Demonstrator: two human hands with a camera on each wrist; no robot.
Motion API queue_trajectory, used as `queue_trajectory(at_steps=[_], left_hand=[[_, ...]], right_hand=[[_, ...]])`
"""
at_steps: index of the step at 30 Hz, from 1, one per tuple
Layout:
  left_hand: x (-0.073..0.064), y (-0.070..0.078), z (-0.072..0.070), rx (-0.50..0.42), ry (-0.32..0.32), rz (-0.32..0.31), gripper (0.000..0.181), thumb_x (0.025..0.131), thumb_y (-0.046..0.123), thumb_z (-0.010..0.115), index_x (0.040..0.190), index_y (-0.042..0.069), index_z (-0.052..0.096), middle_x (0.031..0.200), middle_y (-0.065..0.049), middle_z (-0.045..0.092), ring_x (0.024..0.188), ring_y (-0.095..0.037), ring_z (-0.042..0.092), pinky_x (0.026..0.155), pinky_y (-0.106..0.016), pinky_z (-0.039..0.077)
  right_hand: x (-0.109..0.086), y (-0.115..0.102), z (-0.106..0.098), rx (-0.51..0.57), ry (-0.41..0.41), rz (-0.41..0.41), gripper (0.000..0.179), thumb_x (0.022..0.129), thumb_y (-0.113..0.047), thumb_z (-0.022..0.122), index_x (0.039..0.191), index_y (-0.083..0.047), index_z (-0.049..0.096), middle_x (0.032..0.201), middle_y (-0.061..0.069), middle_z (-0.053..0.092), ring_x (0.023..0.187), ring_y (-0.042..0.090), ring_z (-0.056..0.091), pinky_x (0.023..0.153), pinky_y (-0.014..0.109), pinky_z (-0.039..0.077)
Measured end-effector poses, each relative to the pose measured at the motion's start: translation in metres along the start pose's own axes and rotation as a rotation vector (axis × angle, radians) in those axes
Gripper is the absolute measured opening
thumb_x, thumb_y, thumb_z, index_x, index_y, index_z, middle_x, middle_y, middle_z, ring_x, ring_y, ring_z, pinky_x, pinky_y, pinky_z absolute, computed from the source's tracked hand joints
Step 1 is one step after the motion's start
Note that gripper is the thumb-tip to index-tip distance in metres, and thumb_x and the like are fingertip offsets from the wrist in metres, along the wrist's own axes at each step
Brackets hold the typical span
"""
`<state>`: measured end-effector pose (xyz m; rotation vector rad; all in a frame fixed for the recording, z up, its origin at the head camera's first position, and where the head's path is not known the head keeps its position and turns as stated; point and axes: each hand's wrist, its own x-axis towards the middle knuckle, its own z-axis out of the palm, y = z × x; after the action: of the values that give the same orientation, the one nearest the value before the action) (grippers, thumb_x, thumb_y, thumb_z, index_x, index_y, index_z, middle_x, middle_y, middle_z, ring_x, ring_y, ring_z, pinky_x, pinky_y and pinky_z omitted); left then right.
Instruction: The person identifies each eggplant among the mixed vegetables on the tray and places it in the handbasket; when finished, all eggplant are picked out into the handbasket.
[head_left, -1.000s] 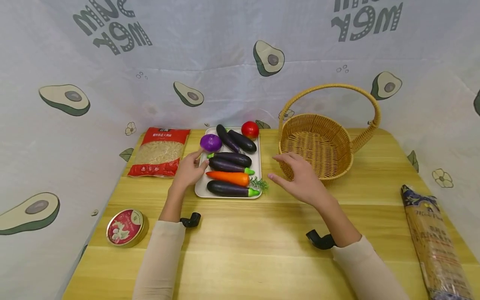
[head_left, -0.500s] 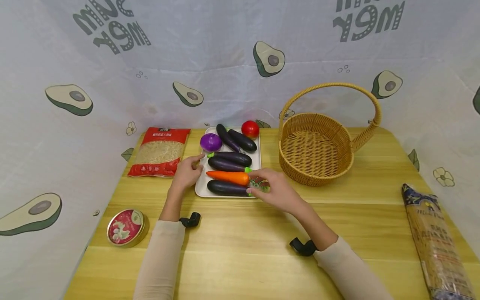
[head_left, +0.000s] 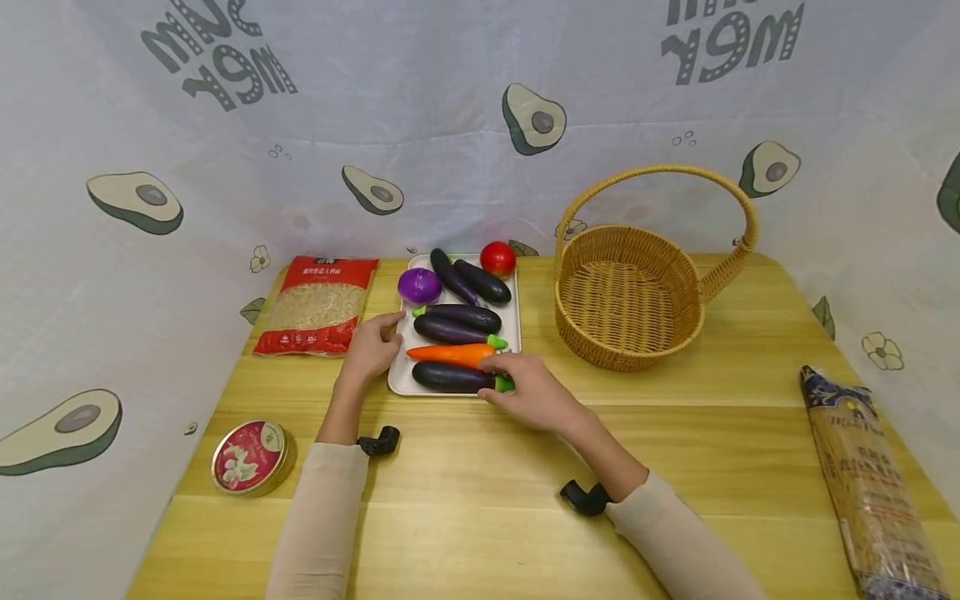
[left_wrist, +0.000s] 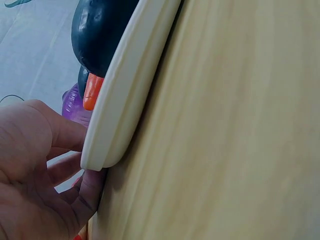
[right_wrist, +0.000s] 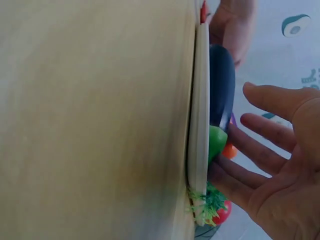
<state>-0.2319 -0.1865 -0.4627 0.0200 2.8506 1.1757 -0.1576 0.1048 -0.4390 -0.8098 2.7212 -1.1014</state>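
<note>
A white tray (head_left: 402, 382) holds several dark eggplants, an orange carrot (head_left: 448, 355), a purple onion (head_left: 420, 286) and a red tomato (head_left: 498, 259). My left hand (head_left: 371, 347) pinches the tray's left rim; in the left wrist view, the thumb and fingers lie on either side of the rim (left_wrist: 125, 95). At the tray's near right corner, my right hand (head_left: 531, 393) reaches over the carrot's leafy end and the green stem of the nearest eggplant (head_left: 453, 377). Its fingers (right_wrist: 260, 150) are spread, right at that stem in the right wrist view, with carrot greens (right_wrist: 210, 202) below them.
Right of the tray stands a wicker basket (head_left: 630, 354) with a tall handle. A red pasta bag (head_left: 318, 304) lies at the back left, a round tin (head_left: 251, 458) at the front left. Along the right edge is a long noodle packet (head_left: 870, 483).
My right hand has come left and nearer from beside the basket to the tray's near right corner. The left hand has shifted from near the onion down to the tray's left rim.
</note>
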Motion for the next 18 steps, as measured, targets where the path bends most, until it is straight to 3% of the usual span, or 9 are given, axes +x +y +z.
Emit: queue_trajectory(at_steps=[9,18], left_hand=[[0.000,-0.003,0.001,-0.012,-0.001,-0.005,0.050,0.098,0.014,0.058,0.147,0.015,0.059,0.087,-0.013,0.056,0.067,-0.021,0.048,0.061,-0.030,0.039],[0.001,-0.002,0.000,-0.026,-0.011,-0.026,0.050,0.099,0.015,0.058,0.149,0.018,0.058,0.103,-0.015,0.064,0.077,-0.024,0.053,0.065,-0.030,0.042]], right_hand=[[0.004,0.000,0.009,-0.072,-0.054,0.026,0.043,0.095,-0.021,0.075,0.135,-0.009,0.067,0.136,0.008,0.068,0.131,0.029,0.060,0.112,0.047,0.045],[0.008,-0.001,0.010,-0.120,-0.042,0.041,0.039,0.096,-0.017,0.073,0.134,-0.008,0.069,0.132,0.010,0.070,0.128,0.031,0.063,0.109,0.048,0.048]])
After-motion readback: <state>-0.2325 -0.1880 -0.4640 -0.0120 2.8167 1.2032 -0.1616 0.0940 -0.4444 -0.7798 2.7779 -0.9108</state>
